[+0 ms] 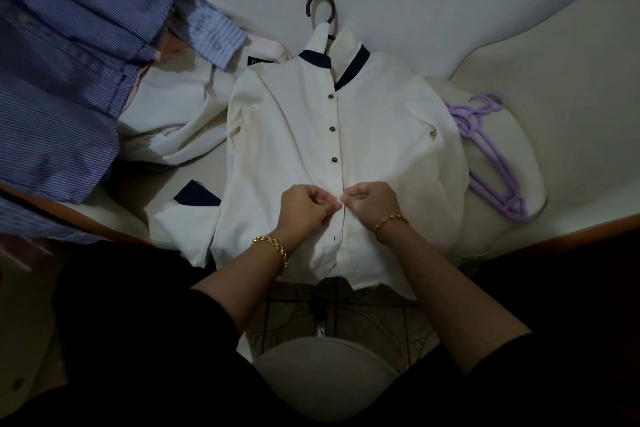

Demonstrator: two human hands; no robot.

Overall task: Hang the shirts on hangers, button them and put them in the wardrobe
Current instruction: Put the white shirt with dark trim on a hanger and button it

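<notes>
A cream shirt (381, 135) with a navy-lined collar lies flat on the cushion, face up, on a dark hanger whose hook (320, 5) sticks out above the collar. Three dark buttons down its front are fastened. My left hand (306, 206) and my right hand (372, 199) meet at the placket just below the third button. Each pinches one edge of the shirt front, fingertips almost touching. The button between them is hidden by my fingers.
Blue striped shirts (65, 55) hang at the left over a wooden edge (69, 218). Another cream shirt (173, 114) lies crumpled left of the flat one. Several purple hangers (491, 156) rest on the cushion (519, 80) at the right. Patterned floor tiles (346, 315) show below.
</notes>
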